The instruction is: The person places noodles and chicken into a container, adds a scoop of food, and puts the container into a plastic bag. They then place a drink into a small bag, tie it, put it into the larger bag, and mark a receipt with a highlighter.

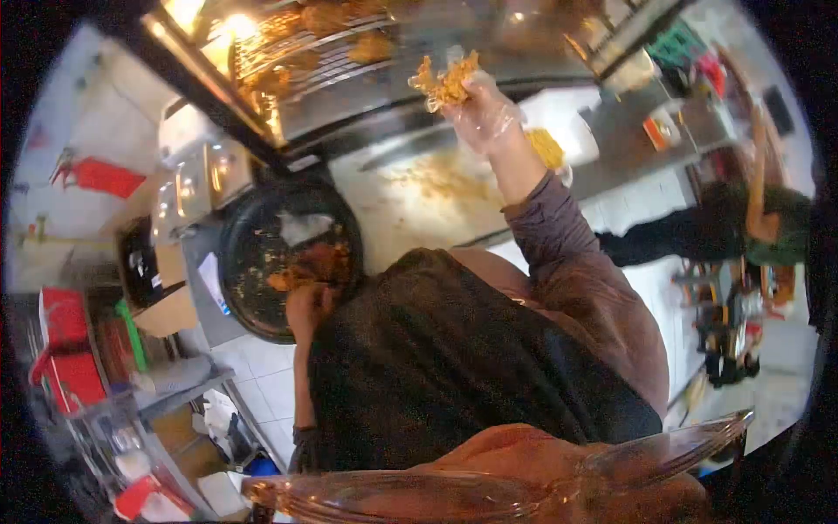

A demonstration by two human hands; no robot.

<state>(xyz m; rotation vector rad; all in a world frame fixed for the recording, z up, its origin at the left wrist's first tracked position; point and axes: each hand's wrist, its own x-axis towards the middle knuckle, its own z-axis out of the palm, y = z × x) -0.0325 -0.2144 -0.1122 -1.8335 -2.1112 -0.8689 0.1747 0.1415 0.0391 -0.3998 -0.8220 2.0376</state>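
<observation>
My right hand (pixel 484 113), in a clear plastic glove, is raised toward a lit display case (pixel 297 144). Its fingers close around a craggy golden piece of fried chicken (pixel 449 83). On my left, a round black tray (pixel 229 271) holds crumbs, a crumpled whitish sheet (pixel 305 229) and a browned fried piece (pixel 325 262). At the tray's near side is my left hand (pixel 310 304), its fingers curled beside the fried food. Whether it grips the rim or a piece is hard to see.
Crumbs lie scattered on the pale counter (pixel 393 218) between tray and case. Yellow food (pixel 546 148) shows beyond my right wrist. A person in dark clothes (pixel 698 227) is at the right. Shelving with red boxes (pixel 74 380) stands at the left.
</observation>
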